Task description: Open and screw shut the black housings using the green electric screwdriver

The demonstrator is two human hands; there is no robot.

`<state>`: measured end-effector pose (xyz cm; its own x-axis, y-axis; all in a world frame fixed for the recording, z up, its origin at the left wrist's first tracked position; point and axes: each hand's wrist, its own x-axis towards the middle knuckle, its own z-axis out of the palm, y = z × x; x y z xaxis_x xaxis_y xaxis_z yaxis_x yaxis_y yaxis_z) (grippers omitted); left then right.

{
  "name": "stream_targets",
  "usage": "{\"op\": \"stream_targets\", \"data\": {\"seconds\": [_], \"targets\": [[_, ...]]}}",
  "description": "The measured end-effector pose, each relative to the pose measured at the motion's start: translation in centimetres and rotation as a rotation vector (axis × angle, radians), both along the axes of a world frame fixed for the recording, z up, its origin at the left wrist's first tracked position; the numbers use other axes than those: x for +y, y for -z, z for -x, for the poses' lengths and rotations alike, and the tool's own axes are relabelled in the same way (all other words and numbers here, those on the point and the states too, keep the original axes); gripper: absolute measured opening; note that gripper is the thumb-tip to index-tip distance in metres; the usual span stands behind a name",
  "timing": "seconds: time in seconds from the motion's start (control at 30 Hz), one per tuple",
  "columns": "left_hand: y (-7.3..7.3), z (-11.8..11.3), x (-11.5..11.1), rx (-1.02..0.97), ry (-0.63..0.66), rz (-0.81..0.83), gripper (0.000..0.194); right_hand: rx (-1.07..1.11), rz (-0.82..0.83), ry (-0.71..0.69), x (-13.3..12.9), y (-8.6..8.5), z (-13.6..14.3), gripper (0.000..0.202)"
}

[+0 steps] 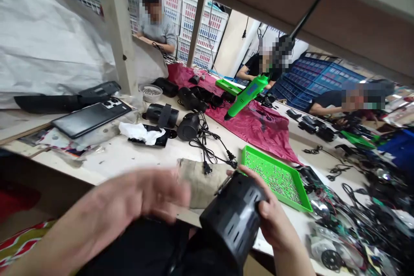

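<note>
My right hand (270, 207) is wrapped round the side of a black slotted cylindrical housing (234, 215), held tilted over my lap at the table's front edge. My left hand (161, 192) is blurred by motion, a short way left of the housing and apart from it; its fingers are smeared. Behind the housing a grey-beige cloth pad (200, 183) lies on the table. A green tray (274, 177) with many small metal screws stands just beyond my right hand. Above the table a green electric screwdriver (247, 97) hangs from a cord.
A phone (92, 117), a sheathed knife-like black object (48, 103) and a bowl of small parts (151, 93) are at left. Black housings (189, 126) and plugged cords lie mid-table, a red cloth (258, 125) behind, wires and parts (336, 241) at right. Three people sit beyond.
</note>
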<state>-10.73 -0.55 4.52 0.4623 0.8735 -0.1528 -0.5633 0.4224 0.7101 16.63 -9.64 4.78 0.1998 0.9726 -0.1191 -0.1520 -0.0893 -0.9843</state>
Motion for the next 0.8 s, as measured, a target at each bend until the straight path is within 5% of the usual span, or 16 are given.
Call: {"op": "stream_targets", "data": {"seconds": [0.1,0.23,0.3,0.57,0.8], "targets": [[-0.1,-3.0,1.1,0.012,-0.011,-0.044,0.063,-0.063,-0.035,-0.209,0.7,-0.4,0.9,0.089],[1.4,-7.0,-0.7,0.043,0.719,0.322,0.074,-0.176,-0.093,-0.313,2.0,-0.8,1.3,0.084],[2.1,-8.2,-1.7,-0.022,0.819,0.379,0.082,-0.251,-0.096,-0.331,2.6,-0.9,0.6,0.08],[1.6,-10.9,-1.7,-0.107,0.676,0.433,0.073,-0.333,-0.048,-0.298,2.9,-1.0,-3.2,0.079],[2.8,-10.5,-1.2,-0.033,0.576,0.478,0.068,-0.344,0.025,-0.298,2.8,0.4,-3.1,0.073]]}}
